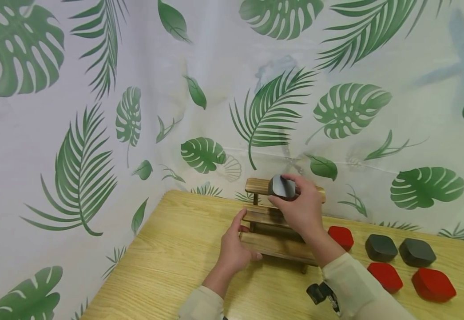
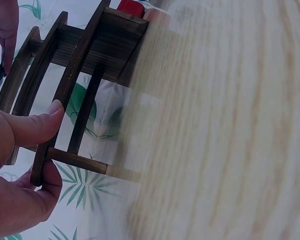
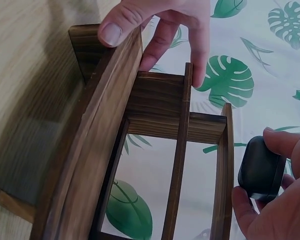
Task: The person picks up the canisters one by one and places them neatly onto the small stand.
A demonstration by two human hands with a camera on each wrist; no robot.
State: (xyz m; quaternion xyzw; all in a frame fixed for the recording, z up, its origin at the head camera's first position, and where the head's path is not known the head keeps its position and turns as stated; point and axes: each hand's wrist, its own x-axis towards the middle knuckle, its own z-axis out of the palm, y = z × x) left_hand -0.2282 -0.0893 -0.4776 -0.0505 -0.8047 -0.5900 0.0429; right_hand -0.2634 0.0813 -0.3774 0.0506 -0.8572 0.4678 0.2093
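Note:
A brown wooden three-tier stand (image 1: 281, 246) stands on the table near the back wall. My left hand (image 1: 233, 250) grips its left end; in the left wrist view the thumb lies over the slat and curled fingers are below it. My right hand (image 1: 304, 211) pinches a dark grey rounded block (image 1: 283, 186) between thumb and fingers at the top tier (image 1: 257, 185). In the right wrist view the block (image 3: 260, 167) appears just beside the top slat; whether it touches cannot be told. My right forearm covers part of the stand's right side.
Right of the stand lie red rounded blocks (image 1: 433, 284), one partly behind my right sleeve, and two dark grey blocks (image 1: 417, 252). The wood-grain table (image 1: 168, 266) meets a leaf-patterned wall covering (image 1: 216, 111) at the back and left.

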